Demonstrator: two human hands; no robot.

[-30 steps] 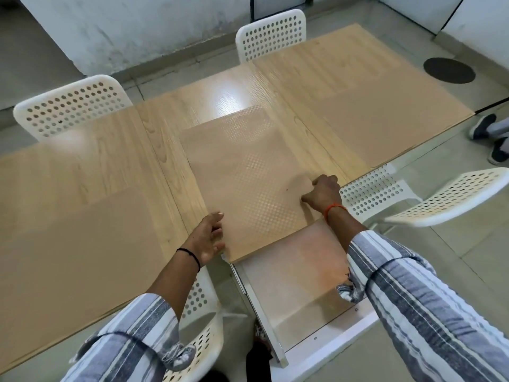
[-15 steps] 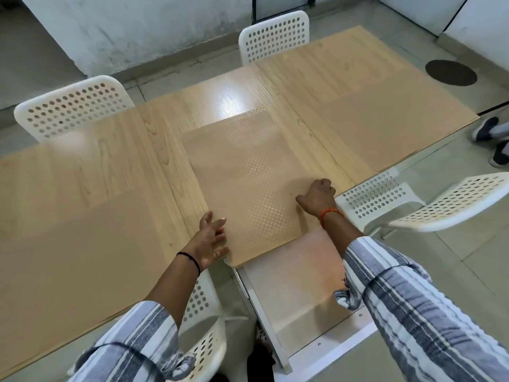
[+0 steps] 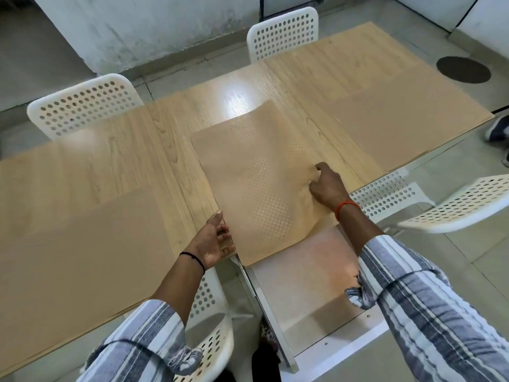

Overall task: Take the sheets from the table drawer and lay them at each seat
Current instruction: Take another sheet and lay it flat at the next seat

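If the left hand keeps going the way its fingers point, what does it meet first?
The left hand points right, at the near left edge of the dotted sheet; its fingertips look already at that edge, though contact is unclear.

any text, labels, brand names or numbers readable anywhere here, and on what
None: no readable text in this view.
The tan dotted sheet under both hands carries only a pattern of small dots, no letters.
The light wooden table, the open white drawer and the white perforated plastic chairs show no label or brand mark.
The striped sleeves are unprinted.
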